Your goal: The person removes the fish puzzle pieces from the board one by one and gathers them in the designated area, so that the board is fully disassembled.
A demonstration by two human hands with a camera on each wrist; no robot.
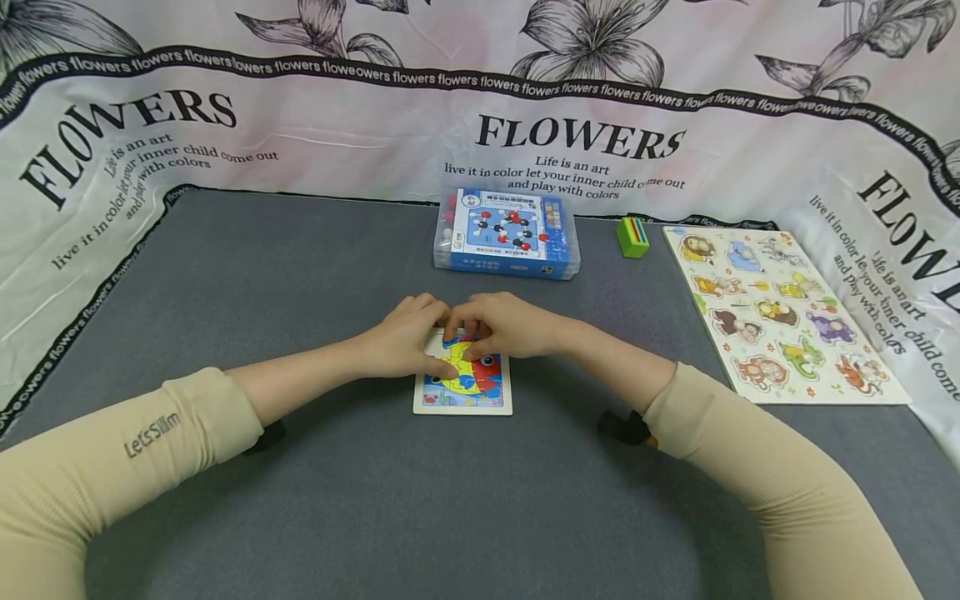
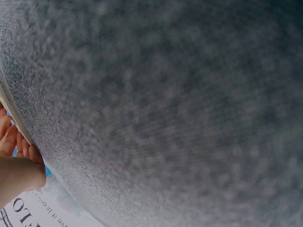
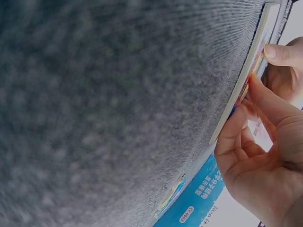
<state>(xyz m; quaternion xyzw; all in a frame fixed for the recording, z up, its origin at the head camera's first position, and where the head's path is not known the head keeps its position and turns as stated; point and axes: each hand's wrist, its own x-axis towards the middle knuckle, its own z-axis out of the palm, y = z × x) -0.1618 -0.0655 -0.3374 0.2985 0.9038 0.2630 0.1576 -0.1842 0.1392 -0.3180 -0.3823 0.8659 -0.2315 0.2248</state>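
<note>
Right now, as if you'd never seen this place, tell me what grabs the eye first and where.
Probably the small, white-edged rectangular board with a bright yellow, red and blue picture, mid-table, with the left hand and right hand over it. Next comes the clear plastic box with a blue molecule-model label, behind it near the printed backdrop. Then the large cream board of colourful cartoon animals, far right.

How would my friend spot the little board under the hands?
On the grey table, look in front of the blue box. There, partly under the left hand and right hand, is a small board. Unlike the pale large board, its middle is bright red and yellow.
</note>
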